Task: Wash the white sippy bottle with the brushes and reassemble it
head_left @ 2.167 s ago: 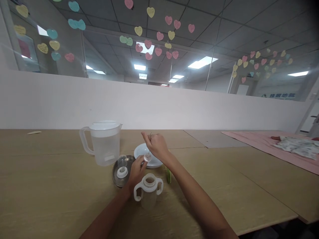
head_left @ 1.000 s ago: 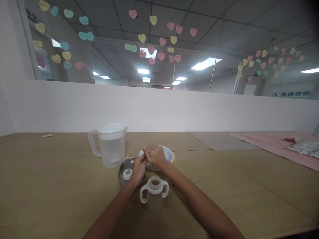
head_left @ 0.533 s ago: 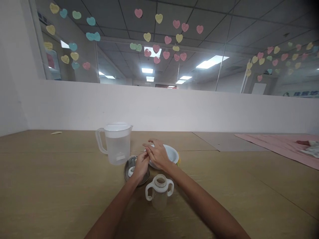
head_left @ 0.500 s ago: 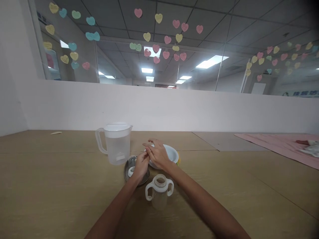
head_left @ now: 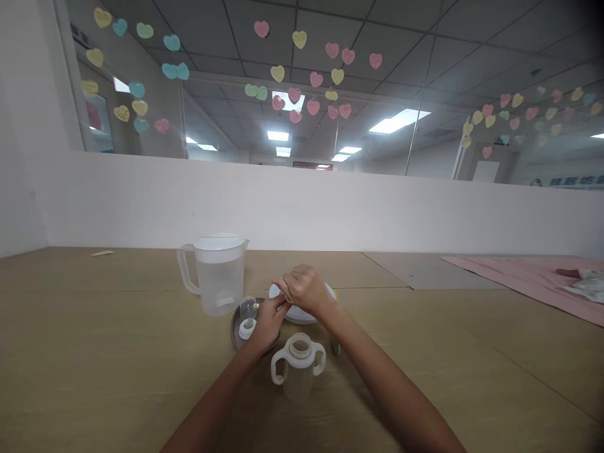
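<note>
My left hand (head_left: 268, 319) and my right hand (head_left: 306, 290) meet fingertip to fingertip over the near rim of a white bowl (head_left: 296, 313). Both are closed in a pinch on a small part that I cannot make out. Just in front of them stands an open two-handled baby bottle (head_left: 298, 370). Under my left hand lies a round metal tray (head_left: 237, 322) with a clear cap (head_left: 248, 307) and a white ring (head_left: 246, 328) on it. A translucent water jug (head_left: 216, 274) stands to the left of the tray.
A white partition wall (head_left: 330, 211) runs along the back of the wooden table (head_left: 94, 352). A pink cloth (head_left: 533, 280) with a patterned garment (head_left: 587, 286) lies at the far right. A green item (head_left: 335, 347) peeks out beside my right forearm.
My right hand came down from a raised pinch on a thin rod to meet my left hand at the bowl's rim. The view shifted left.
</note>
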A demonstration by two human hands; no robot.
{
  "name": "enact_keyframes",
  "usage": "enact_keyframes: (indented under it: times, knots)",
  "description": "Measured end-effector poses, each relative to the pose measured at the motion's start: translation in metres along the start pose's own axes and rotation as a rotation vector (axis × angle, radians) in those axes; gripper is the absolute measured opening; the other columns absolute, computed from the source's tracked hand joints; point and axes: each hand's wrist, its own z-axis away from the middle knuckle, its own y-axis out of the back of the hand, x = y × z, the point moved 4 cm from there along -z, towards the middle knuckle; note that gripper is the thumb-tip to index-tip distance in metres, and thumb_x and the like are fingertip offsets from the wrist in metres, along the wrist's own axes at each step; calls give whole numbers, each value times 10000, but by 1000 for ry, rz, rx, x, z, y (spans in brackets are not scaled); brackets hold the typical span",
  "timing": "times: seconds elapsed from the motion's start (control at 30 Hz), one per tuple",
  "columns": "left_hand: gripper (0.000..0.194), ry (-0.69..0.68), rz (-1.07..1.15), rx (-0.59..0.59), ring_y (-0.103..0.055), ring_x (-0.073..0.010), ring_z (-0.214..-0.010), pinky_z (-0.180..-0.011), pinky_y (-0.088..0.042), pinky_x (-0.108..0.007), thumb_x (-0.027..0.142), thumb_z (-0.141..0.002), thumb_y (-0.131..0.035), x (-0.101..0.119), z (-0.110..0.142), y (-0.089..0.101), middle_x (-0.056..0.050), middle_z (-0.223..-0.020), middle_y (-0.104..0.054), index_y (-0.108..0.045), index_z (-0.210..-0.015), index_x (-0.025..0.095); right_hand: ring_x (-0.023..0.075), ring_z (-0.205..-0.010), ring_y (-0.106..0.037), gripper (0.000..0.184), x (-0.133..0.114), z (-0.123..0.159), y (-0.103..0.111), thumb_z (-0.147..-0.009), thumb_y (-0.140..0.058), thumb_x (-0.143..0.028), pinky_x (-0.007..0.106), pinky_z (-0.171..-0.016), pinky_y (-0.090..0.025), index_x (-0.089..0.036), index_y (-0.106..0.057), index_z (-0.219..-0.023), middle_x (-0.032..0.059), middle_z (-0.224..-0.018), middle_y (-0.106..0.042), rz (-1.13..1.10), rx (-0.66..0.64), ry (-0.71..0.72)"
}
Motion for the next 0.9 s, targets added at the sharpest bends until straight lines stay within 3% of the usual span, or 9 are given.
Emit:
enact_keyframes:
  times: [0.2, 0.5, 0.63, 0.73, 0.8, 0.9]
  knots:
    - [301, 0, 40, 9, -489, -163, -656, -641, -417, -250, 381, -750, -483, 8, 0, -3, -14, -641, -604, -579, -608, 134, 107, -431, -352, 476, -4, -6, 31, -925, -384, -320, 270, -485, -215, -179, -418, -471, -11, -414, -425, 10, 211, 41]
    - [298, -33, 89, -55, -519, -178, -724, -664, -420, -243, 378, -778, -485, 8, 2, -4, -31, -780, -651, -656, -797, 134, 96, -437, -312, 449, -10, -14, 57, -923, -388, -292, 263, -480, -205, -188, -351, -489, -26, -429, -365, -11, 265, 7]
    - [306, -7, 18, -124, -532, -177, -734, -696, -412, -246, 377, -801, -461, 5, 5, -6, -23, -781, -662, -663, -764, 150, 94, -422, -312, 450, -7, -16, 78, -944, -306, -229, 259, -472, -227, -195, -337, -497, -26, -420, -356, -78, 353, -39]
    - [317, 31, -33, -159, -540, -184, -744, -702, -412, -256, 374, -812, -442, 2, 7, -8, -22, -773, -659, -663, -764, 152, 94, -414, -346, 477, 12, -11, 92, -954, -244, -251, 254, -466, -252, -202, -333, -488, -13, -414, -376, -150, 501, -197]
    - [310, 21, -25, -128, -551, -194, -789, -732, -414, -266, 365, -816, -441, 1, 8, -8, -35, -811, -656, -666, -820, 152, 95, -413, -384, 497, 34, -2, 85, -949, -243, -321, 252, -461, -267, -203, -351, -479, -2, -414, -405, -179, 521, -383]
    - [290, -27, -28, -46, -550, -202, -894, -814, -400, -283, 354, -811, -461, 0, 8, -5, -68, -946, -630, -664, -887, 162, 99, -414, -445, 529, 74, 21, 37, -930, -219, -424, 238, -476, -329, -196, -406, -490, 3, -422, -451, -302, 274, -747]
